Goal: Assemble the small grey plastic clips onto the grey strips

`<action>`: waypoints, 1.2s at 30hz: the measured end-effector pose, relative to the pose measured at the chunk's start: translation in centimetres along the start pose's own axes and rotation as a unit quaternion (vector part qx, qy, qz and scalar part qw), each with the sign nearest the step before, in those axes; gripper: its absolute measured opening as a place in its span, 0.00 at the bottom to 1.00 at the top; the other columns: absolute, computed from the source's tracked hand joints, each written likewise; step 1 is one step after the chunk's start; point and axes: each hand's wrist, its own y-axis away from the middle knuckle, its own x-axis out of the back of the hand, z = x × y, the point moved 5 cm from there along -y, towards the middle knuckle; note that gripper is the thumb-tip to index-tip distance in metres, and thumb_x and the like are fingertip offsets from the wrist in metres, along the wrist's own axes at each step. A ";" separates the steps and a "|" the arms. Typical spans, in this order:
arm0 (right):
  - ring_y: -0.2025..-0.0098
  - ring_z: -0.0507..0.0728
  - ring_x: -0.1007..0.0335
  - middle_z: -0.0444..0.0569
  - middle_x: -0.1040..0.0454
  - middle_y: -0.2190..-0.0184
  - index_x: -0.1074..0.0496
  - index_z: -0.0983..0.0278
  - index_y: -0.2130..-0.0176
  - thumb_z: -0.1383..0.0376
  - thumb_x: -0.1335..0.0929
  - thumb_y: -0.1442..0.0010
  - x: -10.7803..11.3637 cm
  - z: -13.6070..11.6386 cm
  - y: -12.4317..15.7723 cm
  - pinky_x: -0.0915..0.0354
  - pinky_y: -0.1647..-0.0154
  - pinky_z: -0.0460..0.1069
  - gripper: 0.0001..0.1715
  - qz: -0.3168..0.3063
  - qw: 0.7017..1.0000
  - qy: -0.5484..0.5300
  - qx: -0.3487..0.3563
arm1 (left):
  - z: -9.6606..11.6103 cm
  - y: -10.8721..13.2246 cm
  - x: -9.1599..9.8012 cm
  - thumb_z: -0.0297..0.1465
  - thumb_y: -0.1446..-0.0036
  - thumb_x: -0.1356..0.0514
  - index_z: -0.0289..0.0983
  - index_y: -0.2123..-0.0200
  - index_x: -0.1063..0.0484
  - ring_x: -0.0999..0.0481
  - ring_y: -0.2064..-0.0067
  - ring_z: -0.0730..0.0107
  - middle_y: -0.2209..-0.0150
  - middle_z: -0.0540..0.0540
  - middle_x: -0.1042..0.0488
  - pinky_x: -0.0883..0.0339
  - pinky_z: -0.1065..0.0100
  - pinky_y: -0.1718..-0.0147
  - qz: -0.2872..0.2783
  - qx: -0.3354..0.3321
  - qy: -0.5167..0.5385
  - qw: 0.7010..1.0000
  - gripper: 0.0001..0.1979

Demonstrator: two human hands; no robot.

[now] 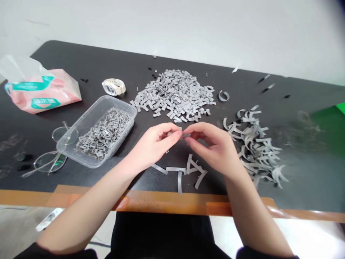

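Left hand (155,145): held raised, fingertips pinched shut on small gray piece (186,135).
Right hand (212,149): held raised, fingertips pinched on same piece.
Below hands: gray strips (175,169) scattered.

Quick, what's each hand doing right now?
Left hand: closed, pinching a small grey piece.
Right hand: closed, pinching the same piece.
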 end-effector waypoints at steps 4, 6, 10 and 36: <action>0.67 0.53 0.20 0.46 0.17 0.66 0.21 0.63 0.59 0.65 0.25 0.40 -0.3 1.3 -0.2 0.23 0.62 0.48 0.07 0.025 0.989 -0.114 -0.089 | 1.0 0.3 0.3 0.33 0.37 0.39 0.37 0.63 0.22 0.26 0.62 0.68 0.65 0.49 0.23 0.37 0.68 0.65 0.051 -0.040 -0.080 0.995 0.07; 0.69 0.53 0.20 0.46 0.17 0.68 0.20 0.63 0.61 0.65 0.24 0.41 -0.4 1.5 -0.2 0.23 0.65 0.48 0.07 0.039 0.981 -0.154 -0.112 | 0.9 0.4 0.2 0.33 0.38 0.38 0.37 0.62 0.22 0.25 0.64 0.68 0.67 0.50 0.22 0.36 0.68 0.65 0.043 -0.029 -0.071 0.996 0.07; 0.70 0.53 0.21 0.46 0.17 0.68 0.19 0.63 0.64 0.66 0.23 0.44 -0.3 1.6 0.0 0.23 0.68 0.47 0.06 0.060 0.975 -0.177 -0.120 | 0.7 0.7 0.3 0.33 0.38 0.38 0.37 0.61 0.22 0.25 0.65 0.68 0.68 0.49 0.21 0.34 0.68 0.64 0.057 -0.012 -0.055 0.997 0.07; 0.61 0.56 0.21 0.48 0.18 0.62 0.19 0.61 0.62 0.66 0.26 0.39 -0.4 0.3 0.0 0.24 0.58 0.51 0.02 0.021 0.989 -0.140 -0.042 | 1.8 1.3 -0.2 0.29 0.40 0.40 0.39 0.72 0.32 0.26 0.63 0.68 0.65 0.48 0.26 0.33 0.66 0.59 0.075 -0.119 -0.079 0.987 0.07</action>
